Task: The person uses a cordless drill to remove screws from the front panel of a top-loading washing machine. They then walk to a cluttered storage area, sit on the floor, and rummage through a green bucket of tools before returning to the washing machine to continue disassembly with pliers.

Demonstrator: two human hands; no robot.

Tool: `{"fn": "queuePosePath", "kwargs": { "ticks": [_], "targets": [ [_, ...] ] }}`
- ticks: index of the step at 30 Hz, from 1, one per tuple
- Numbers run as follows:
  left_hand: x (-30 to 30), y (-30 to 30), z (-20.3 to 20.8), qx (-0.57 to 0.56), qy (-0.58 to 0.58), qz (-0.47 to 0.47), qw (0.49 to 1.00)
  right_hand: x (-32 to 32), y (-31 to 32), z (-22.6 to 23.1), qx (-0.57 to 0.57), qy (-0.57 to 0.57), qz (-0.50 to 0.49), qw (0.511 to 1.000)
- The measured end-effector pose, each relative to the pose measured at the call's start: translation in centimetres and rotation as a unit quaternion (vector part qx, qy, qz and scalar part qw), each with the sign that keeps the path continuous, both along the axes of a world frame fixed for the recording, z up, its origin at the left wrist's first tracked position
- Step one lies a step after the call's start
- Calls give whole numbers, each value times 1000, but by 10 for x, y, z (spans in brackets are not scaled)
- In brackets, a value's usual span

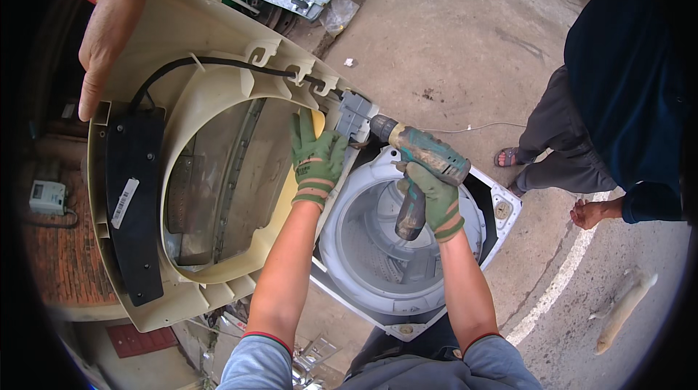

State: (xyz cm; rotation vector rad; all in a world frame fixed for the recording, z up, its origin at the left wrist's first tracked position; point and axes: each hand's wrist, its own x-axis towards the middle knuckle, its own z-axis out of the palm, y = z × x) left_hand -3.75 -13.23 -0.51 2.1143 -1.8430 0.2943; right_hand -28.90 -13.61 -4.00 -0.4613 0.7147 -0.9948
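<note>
My left hand (318, 165), in a green glove with striped cuff, grips the inner rim of a cream washing machine top cover (211, 284), which is tipped up at the left. Its fingers lie on the opening side of the rim. In my gloved right hand (435, 199) is a cordless drill (425, 151), teal and black and dirty. The drill's front points left at a grey plastic box (355, 116) at the cover's corner; the tip's contact is too small to tell. Below the drill stands the open washing machine tub (374, 244).
A black cable (218, 62) runs along the cover to a black panel (136, 201). Another person's hand (109, 52) reaches in at upper left. At the right stands a person (611, 99) in dark clothes. A pale dog or cat (627, 311) is on the ground.
</note>
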Motion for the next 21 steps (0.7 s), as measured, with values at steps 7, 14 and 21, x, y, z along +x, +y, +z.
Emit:
{"fn": "queuePosePath", "kwargs": {
  "ticks": [7, 14, 21],
  "targets": [
    [0, 1, 3, -1, -4, -10, 1000, -4, -13, -4, -26, 28, 15, 999],
    [0, 2, 3, 0, 8, -8, 1000, -4, -11, -9, -33, 25, 11, 999],
    [-38, 14, 10, -55, 58, -27, 996, -9, -11, -7, -18, 23, -4, 1000]
  ]
}}
